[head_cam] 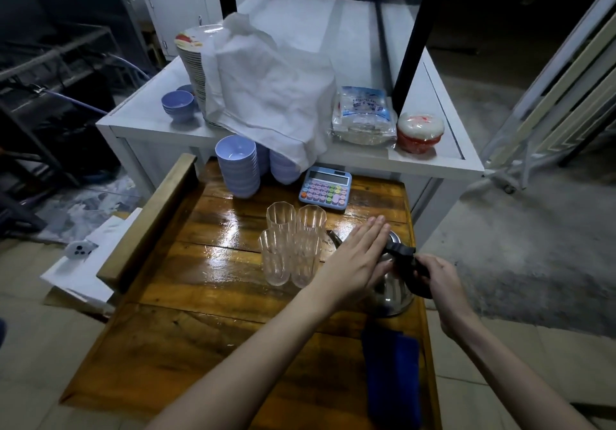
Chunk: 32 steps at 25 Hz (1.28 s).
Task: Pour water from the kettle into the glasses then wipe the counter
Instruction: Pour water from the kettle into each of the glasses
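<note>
1. Across the glossy wooden bench (206,273), light glints off wet-looking planks; a raised wooden rail runs along its left edge.
2. Four clear glasses (293,246) stand clustered near the middle of the bench, touching or nearly touching one another, upright.
3. Just right of the glasses sits the steel kettle (395,293), near the bench's right edge, with its spout toward the glasses.
4. The left hand (358,259) lies flat and open, fingers straight, over the kettle's lid.
5. The right hand (436,276) is closed around the kettle's black handle.
6. A folded blue cloth (391,373) lies on the bench in front of the kettle, toward the person.
7. At the far end of the bench are a pastel calculator (325,189) and stacks of lilac bowls (238,166).
8. Beyond stands a white cabinet (433,159) carrying stacked plates under a white cloth (266,96), more bowls and wrapped packets.
9. Pale floor tiles surround the bench; rough concrete lies to the right, and the background is dark.
</note>
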Each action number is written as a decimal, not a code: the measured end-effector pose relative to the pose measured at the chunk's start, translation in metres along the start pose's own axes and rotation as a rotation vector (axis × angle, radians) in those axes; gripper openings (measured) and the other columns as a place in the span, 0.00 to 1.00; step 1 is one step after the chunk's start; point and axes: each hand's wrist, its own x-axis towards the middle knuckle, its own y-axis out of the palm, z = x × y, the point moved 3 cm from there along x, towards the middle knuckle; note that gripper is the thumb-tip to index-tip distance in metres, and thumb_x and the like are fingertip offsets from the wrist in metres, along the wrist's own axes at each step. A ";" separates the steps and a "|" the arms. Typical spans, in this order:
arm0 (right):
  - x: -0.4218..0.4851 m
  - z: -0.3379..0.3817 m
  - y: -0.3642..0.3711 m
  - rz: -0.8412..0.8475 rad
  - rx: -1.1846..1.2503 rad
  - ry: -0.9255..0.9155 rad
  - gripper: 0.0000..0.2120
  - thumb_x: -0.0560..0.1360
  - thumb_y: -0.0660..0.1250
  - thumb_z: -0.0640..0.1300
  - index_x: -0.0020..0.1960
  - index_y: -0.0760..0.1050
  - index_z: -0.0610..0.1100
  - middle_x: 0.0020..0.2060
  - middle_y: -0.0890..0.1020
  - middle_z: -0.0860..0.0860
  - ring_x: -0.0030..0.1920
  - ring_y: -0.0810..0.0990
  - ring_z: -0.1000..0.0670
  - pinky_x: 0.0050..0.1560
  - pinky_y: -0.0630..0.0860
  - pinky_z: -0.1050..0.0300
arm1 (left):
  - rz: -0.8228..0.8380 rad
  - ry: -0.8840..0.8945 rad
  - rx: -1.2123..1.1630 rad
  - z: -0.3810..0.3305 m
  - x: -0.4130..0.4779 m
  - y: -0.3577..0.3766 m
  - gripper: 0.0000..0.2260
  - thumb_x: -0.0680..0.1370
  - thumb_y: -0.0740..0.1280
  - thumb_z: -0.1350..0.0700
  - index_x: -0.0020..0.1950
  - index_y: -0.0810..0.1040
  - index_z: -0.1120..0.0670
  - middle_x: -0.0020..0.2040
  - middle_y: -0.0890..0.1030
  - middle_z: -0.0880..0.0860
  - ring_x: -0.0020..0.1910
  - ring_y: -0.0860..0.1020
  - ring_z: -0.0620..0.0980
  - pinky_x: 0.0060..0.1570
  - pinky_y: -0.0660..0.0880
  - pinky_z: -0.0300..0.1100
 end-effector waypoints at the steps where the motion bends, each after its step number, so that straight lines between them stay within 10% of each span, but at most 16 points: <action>1: 0.000 0.002 0.001 0.009 -0.010 0.003 0.16 0.82 0.56 0.43 0.43 0.79 0.40 0.39 0.80 0.44 0.42 0.78 0.48 0.40 0.74 0.56 | -0.016 -0.001 0.000 0.000 -0.002 -0.002 0.27 0.83 0.51 0.48 0.78 0.51 0.60 0.79 0.51 0.58 0.79 0.46 0.51 0.76 0.41 0.42; 32: 0.002 0.037 0.009 0.035 -0.254 -0.044 0.16 0.80 0.59 0.45 0.42 0.78 0.35 0.34 0.77 0.44 0.38 0.75 0.47 0.39 0.71 0.53 | -0.011 -0.201 -0.240 -0.004 -0.016 -0.012 0.32 0.80 0.43 0.41 0.79 0.45 0.57 0.80 0.45 0.54 0.78 0.41 0.46 0.75 0.38 0.39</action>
